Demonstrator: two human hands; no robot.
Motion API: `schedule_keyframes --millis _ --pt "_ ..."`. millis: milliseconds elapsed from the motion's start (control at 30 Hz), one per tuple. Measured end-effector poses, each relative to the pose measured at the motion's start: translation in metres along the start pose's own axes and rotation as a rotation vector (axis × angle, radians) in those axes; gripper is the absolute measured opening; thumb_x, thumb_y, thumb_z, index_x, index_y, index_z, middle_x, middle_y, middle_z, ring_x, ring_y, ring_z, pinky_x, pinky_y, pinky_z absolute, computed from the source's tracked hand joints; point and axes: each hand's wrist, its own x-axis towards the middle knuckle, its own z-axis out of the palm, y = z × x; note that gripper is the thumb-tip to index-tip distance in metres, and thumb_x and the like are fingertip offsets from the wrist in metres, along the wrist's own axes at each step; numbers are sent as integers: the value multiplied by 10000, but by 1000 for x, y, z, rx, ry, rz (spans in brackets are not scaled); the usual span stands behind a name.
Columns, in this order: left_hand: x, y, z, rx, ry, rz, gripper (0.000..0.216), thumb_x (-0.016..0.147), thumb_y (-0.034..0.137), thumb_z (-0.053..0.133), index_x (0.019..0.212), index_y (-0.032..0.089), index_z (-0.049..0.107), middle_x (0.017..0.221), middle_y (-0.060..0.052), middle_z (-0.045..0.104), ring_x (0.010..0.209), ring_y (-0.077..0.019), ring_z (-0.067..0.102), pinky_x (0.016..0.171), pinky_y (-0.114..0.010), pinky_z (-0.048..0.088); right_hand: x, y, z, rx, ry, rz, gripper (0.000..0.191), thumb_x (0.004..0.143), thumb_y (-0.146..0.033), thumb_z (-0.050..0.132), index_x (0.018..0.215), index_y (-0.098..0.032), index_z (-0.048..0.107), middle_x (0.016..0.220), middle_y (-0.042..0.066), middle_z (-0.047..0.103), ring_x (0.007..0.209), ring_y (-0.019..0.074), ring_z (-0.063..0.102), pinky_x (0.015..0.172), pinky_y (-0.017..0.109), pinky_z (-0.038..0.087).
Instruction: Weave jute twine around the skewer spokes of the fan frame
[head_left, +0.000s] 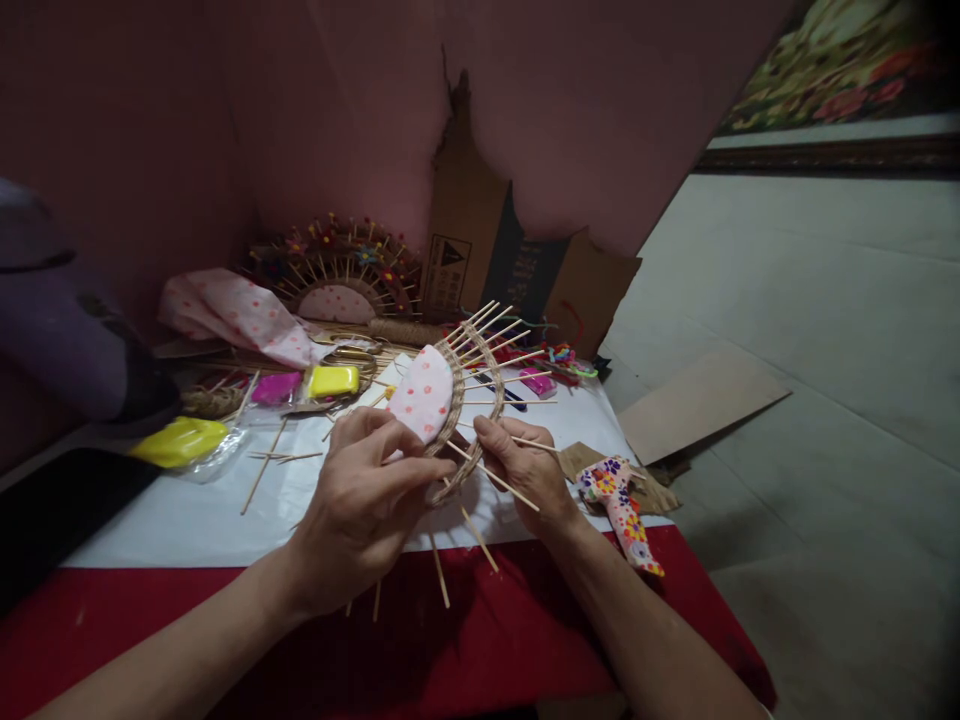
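Note:
A half-round craft piece (439,400) is held above the table: a pink dotted fabric centre, a woven jute rim and several thin wooden sticks fanning outward. My left hand (364,505) is closed around its lower left edge, thumb and fingers pinching the fabric and rim. My right hand (525,470) grips the rim from the right, fingers closed among the sticks. A finished fan-shaped piece with small flowers (337,270) leans against the wall behind.
White paper (225,510) covers a red table (487,630). On it lie loose sticks (262,470), yellow clay packets (180,440), a pink packet (274,387), dotted cloth (232,310), a twine spool (409,330) and a flowered glue gun (622,510). Cardboard (480,260) stands behind.

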Motion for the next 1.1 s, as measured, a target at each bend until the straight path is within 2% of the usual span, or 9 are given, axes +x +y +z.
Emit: schedule_keyframes --millis 167,333,433,500,567,700,900,1000,1100 --pt "-1 0 2 117 -74 94 282 703 87 548 838 294 683 750 -34 569 809 -218 450 730 -409 328 0 -2 0 -16 3 -13 351 699 -419 630 498 -147 533 393 -75 351 355 30 259 363 189 234" --pt "-3 -4 5 140 41 123 260 701 115 562 837 302 681 727 -32 564 802 -220 441 741 -419 332 0 -3 2 -2 9 -27 357 705 -401 629 481 -151 508 384 -78 341 350 27 248 365 188 230" --pt "-3 -3 4 195 -5 131 274 717 117 554 861 318 673 745 -31 576 847 -231 450 767 -430 330 0 -3 1 -13 14 -29 348 712 -407 619 496 -149 529 378 -75 349 350 30 247 354 189 204" --pt "-2 -3 2 185 11 98 276 727 122 548 888 314 664 770 -32 573 856 -230 460 782 -434 335 0 -3 1 -23 13 -28 348 713 -416 615 502 -148 542 371 -73 350 348 32 245 349 192 190" --pt "-2 -4 0 148 107 9 305 735 119 542 959 301 638 830 -35 562 863 -224 469 798 -431 349 1 -2 0 -12 9 -29 356 706 -424 619 493 -149 540 366 -73 344 343 33 241 348 195 193" --pt "0 -12 -5 39 352 -295 372 762 169 541 1110 299 543 1004 -32 528 956 -223 475 873 -422 354 2 -1 -1 52 -23 -12 352 698 -438 624 514 -147 550 367 -80 318 333 31 229 343 192 185" --pt "6 -32 -3 -466 544 -813 397 728 366 596 1089 224 511 1050 -43 545 1000 -208 497 846 -361 398 3 -4 -5 99 -50 -20 358 706 -430 621 522 -150 493 375 -85 297 337 30 218 347 193 125" --pt "10 -32 -6 -794 482 -995 374 711 400 609 1008 181 549 971 -49 604 936 -202 553 768 -321 448 4 -4 -9 76 -103 -37 363 741 -419 590 528 -146 479 379 -83 300 348 33 223 361 195 125" --pt "14 -22 -11 -1165 242 -1097 283 726 374 605 927 175 602 906 -55 661 814 -191 614 691 -299 491 5 -5 -13 70 -140 -32 371 740 -422 589 523 -142 479 375 -86 294 349 33 212 369 200 121"
